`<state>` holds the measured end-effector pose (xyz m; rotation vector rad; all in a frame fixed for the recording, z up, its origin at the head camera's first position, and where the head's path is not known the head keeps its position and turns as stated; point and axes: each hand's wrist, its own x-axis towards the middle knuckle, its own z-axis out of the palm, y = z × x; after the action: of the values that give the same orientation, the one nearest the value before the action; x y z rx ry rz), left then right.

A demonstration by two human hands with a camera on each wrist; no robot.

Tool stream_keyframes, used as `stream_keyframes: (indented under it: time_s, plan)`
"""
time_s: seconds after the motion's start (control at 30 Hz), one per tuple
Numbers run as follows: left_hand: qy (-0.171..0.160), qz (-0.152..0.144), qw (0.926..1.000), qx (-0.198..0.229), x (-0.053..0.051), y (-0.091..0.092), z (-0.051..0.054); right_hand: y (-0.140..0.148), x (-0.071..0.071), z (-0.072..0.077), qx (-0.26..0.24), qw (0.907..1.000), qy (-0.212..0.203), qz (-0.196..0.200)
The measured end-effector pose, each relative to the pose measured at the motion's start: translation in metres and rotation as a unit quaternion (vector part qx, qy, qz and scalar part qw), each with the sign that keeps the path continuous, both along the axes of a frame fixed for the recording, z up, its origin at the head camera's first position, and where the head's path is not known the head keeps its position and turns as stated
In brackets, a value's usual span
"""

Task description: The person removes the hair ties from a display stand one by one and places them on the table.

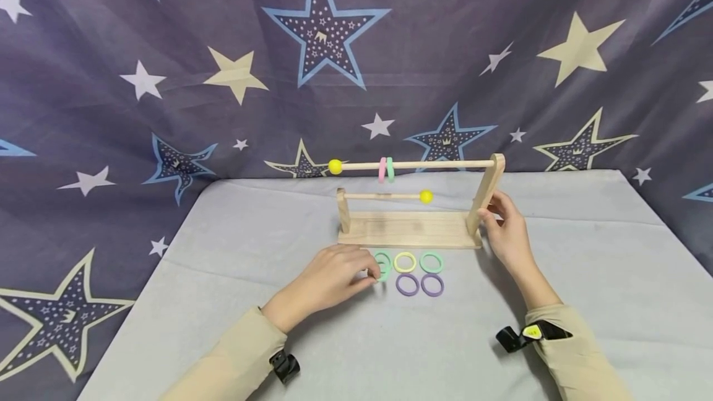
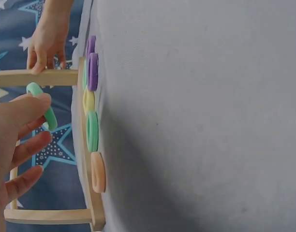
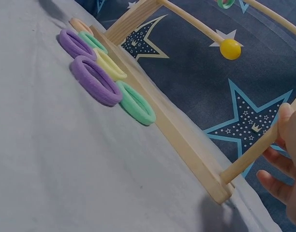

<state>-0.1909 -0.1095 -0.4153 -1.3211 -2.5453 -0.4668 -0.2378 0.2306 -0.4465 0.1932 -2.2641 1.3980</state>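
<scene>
My left hand (image 1: 334,274) pinches a green hair tie (image 2: 50,116) between thumb and forefinger, just above the table. Next to it lie a green hair tie (image 3: 92,42), a yellow one (image 1: 405,262), another green one (image 1: 431,262) and two purple ones (image 1: 408,284). An orange hair tie (image 2: 98,172) shows in both wrist views; in the head view my left hand hides it. With my right hand (image 1: 509,234) I hold the tall post (image 1: 488,190) of a wooden stand (image 1: 409,231). A pink hair tie (image 1: 382,169) and a green one (image 1: 390,169) hang on its upper rod.
The stand's upper rod (image 1: 440,164) ends at the left in a yellow ball (image 1: 335,167). Its shorter lower rod (image 1: 384,196) ends at the right in another yellow ball (image 1: 426,196). Behind the grey-covered table (image 1: 423,351) hangs a star-patterned curtain (image 1: 334,116).
</scene>
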Motion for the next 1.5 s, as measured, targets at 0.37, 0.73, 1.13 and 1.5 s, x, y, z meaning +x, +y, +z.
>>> stream_keyframes:
  time_s: [0.37, 0.73, 1.13, 1.5]
  plan:
    - [-0.052, 0.000, 0.9976, -0.045, -0.002, 0.004, -0.012, -0.002, -0.001, 0.000, -0.011, 0.9999, 0.001, 0.006]
    - [-0.062, -0.006, 0.9949, -0.080, -0.011, 0.011, -0.016, -0.001, 0.000, 0.000, -0.007, 1.0000, -0.002, 0.003]
    - [-0.068, -0.005, 0.9935, -0.091, -0.009, 0.009, -0.016, -0.001, -0.003, -0.002, -0.002, 0.9999, -0.008, -0.006]
    - [-0.084, 0.029, 0.9942, -0.061, -0.007, 0.006, -0.014, 0.001, -0.002, -0.002, 0.000, 1.0000, -0.002, -0.001]
